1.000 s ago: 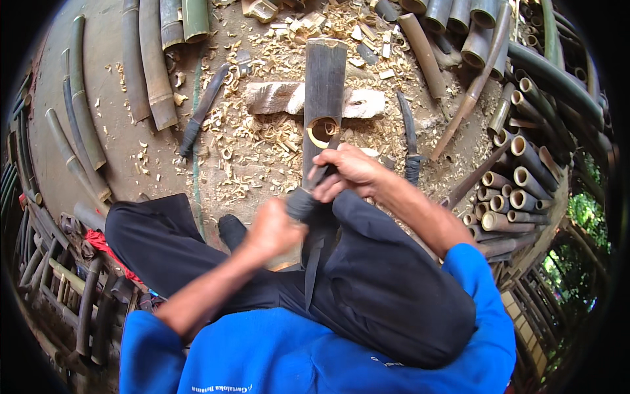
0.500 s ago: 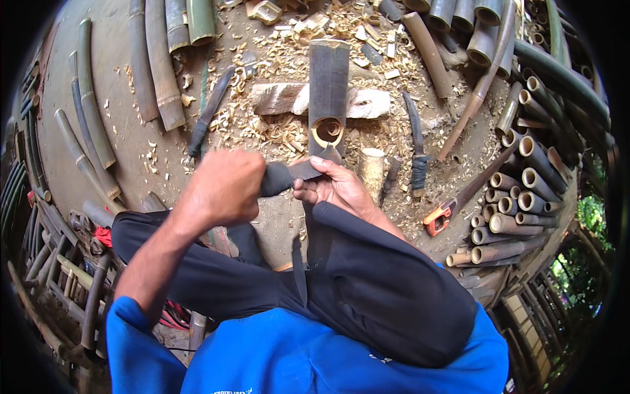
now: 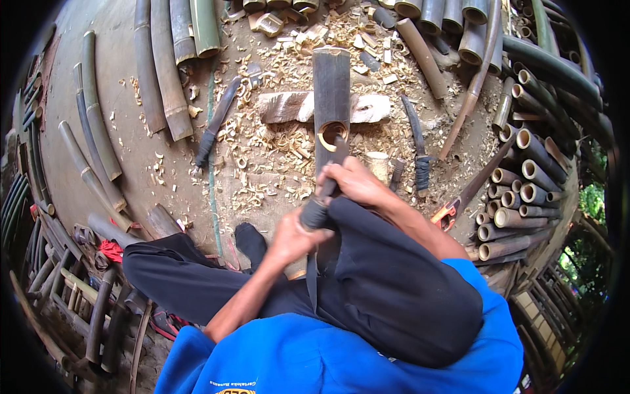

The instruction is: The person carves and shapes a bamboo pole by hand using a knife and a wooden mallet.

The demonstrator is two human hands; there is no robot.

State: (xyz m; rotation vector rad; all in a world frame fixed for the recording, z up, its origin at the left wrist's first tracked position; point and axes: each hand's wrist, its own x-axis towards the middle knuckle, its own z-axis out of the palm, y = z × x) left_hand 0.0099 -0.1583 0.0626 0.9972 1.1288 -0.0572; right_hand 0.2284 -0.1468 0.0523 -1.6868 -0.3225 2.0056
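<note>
A dark bamboo tube (image 3: 331,85) lies pointing away from me, propped on a pale wooden block (image 3: 283,107). An oval opening is cut in its upper side, with a light rim. My left hand (image 3: 292,235), slightly blurred, is closed around the dark wrapped handle of a knife (image 3: 315,213). My right hand (image 3: 356,181) grips the knife's blade farther forward, its fingers partly hiding it. The blade's tip reaches into the near side of the opening. Another narrow dark blade (image 3: 312,282) rests between my legs, by the tube's near end.
Wood shavings (image 3: 282,148) cover the ground around the tube. One sheathed-looking knife (image 3: 213,128) lies left, another wrapped-handle knife (image 3: 419,148) right. An orange-handled saw (image 3: 447,213) leans by stacked bamboo tubes (image 3: 525,210). A short wood stub (image 3: 377,165) stands near my right hand. Long bamboo poles (image 3: 98,111) lie left.
My left hand has lowered toward me and to the right, turning the knife to point forward. The blade has moved from crosswise above the tube into the opening, with my right hand shifted right.
</note>
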